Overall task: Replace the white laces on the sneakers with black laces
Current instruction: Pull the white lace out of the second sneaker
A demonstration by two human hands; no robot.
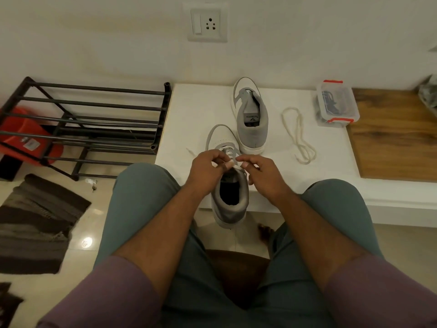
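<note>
A grey and white low-top sneaker with white laces is seen at the near edge of the white table, its heel hanging over the edge toward the person and its toe pointed away, so its long axis runs straight out from the body. The white lace still threaded in this shoe is pinched by both hands just above the tongue: the left hand is curled on it from the left, the right hand from the right, fingertips nearly meeting. Both hands are equally near; the upper eyelets lie directly under them, the remaining rows just beyond, toward the toe.

A second grey and white sneaker, already unlaced, stands farther back, its heel also toward the person. On its insole a label is read as "Velarro", though the print is small. A loose white lace lies to its right, and a clear plastic box with orange clips holding dark laces sits beyond that. No other writing can be read.
</note>
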